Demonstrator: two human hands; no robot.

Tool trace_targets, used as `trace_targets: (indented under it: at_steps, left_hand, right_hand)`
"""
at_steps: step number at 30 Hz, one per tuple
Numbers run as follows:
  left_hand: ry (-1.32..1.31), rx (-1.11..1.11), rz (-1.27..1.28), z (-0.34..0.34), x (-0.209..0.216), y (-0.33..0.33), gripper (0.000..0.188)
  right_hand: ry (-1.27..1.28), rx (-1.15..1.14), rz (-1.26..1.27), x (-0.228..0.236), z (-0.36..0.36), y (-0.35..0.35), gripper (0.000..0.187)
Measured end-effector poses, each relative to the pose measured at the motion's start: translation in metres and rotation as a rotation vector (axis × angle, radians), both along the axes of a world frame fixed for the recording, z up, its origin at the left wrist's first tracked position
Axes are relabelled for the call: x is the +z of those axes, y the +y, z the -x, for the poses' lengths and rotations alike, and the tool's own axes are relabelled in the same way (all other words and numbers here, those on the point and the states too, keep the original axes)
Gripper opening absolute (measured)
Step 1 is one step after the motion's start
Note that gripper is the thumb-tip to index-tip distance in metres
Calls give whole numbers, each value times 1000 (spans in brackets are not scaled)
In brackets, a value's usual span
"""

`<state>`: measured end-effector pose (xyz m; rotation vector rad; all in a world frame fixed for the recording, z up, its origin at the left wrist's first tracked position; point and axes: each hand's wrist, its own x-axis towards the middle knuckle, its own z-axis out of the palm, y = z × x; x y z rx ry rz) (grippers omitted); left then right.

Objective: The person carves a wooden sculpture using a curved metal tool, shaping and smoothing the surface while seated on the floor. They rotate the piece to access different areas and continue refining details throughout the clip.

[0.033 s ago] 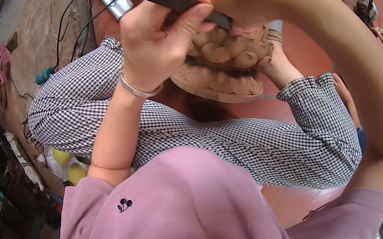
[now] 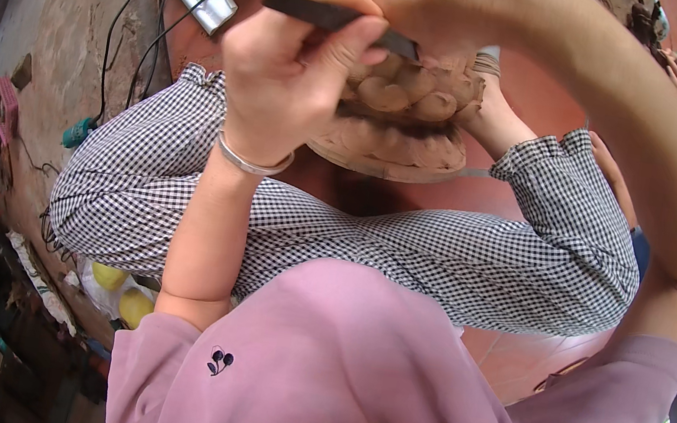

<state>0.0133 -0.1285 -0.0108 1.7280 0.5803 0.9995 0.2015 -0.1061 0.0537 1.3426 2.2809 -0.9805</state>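
We note the clay piece (image 2: 400, 120), resting above our checked-trousered knees, already shows rounded carved lobes with smoothing seemingly left, our left hand (image 2: 289, 73) gripping a dark blade tool (image 2: 341, 19) against it, right hand (image 2: 439, 8) pressed atop it, grip unclear; red tiled floor (image 2: 551, 77) beyond, cables (image 2: 134, 23) left of it.

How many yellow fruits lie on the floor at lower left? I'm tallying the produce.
2: one yellow fruit beside the checked trouser leg, the other yellow fruit just below it, partly behind the pink sleeve. More may be hidden.
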Motion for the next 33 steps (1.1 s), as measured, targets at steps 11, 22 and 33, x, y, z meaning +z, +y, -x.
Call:
trace_targets:
  at_steps: [11, 22, 33]
  left_hand:
    - [-21, -78, 45, 7, -3, 18, 10]
    - [-78, 244, 40, 8, -14, 0, 40]
    - [450, 118, -63, -6, -62, -64, 88]
  right_hand:
    - [7, -20, 0, -3, 9, 0, 15]
    - [667, -955, -407, -32, -43, -84, 15]
    - [691, -1575, -546, -89, 3, -146, 20]
